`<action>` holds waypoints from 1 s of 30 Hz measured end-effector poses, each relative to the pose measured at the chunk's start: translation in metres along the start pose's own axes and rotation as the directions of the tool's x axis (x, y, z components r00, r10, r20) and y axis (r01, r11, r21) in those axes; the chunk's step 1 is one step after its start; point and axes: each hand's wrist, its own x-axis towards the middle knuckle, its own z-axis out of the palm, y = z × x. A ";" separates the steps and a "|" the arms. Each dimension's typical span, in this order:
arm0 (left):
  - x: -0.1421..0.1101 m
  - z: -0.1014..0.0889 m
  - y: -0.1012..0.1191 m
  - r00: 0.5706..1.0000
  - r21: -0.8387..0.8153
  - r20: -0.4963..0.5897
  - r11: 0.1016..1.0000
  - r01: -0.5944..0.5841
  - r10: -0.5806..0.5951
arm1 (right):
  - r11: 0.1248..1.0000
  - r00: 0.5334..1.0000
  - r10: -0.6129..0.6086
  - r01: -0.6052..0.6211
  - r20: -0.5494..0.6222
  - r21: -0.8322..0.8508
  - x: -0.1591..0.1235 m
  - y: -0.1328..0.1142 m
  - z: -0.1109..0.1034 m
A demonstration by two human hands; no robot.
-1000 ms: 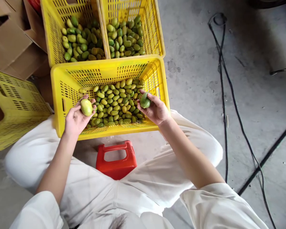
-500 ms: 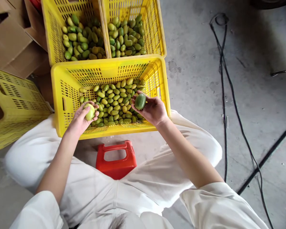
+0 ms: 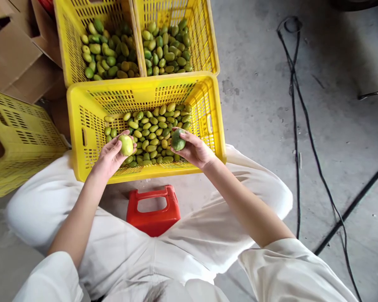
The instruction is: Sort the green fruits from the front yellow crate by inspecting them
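My left hand (image 3: 111, 157) is closed around a pale yellow-green oval fruit (image 3: 126, 145), thumb along its side. In my right hand (image 3: 197, 151) is a dark green oval fruit (image 3: 178, 140), gripped between thumb and fingers. Both hands are over the front yellow crate (image 3: 145, 172), apart from each other. Beneath them lies a heap of small green and yellow oval fruits (image 3: 153, 136), part of it hidden by my hands.
Behind stand two yellow crates (image 3: 138, 37) holding more green fruits (image 3: 168, 50). Another yellow crate (image 3: 22, 138) and cardboard boxes (image 3: 15, 54) are at left. A red plastic stool (image 3: 154, 216) sits between my legs. Black cables (image 3: 297, 92) run across the floor at right.
My left hand has moved slightly right with the pale fruit, now turned more into view. My right hand has shifted left and a little down, its thumb now over the dark fruit.
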 end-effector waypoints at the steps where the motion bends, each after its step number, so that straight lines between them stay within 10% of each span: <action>1: 0.001 -0.001 -0.002 1.000 -0.004 -0.006 1.000 -0.007 0.007 | 1.000 1.000 -0.001 0.001 0.000 -0.004 0.000 0.001 0.001; 16: -0.004 0.010 0.006 0.996 -0.133 -0.058 0.989 0.066 -0.074 | 0.997 0.996 0.011 -0.018 0.091 0.079 0.005 0.001 -0.001; 30: 0.001 -0.003 -0.001 0.992 -0.012 -0.070 0.995 -0.103 0.102 | 0.999 0.999 -0.034 0.034 0.025 -0.002 0.006 0.004 -0.003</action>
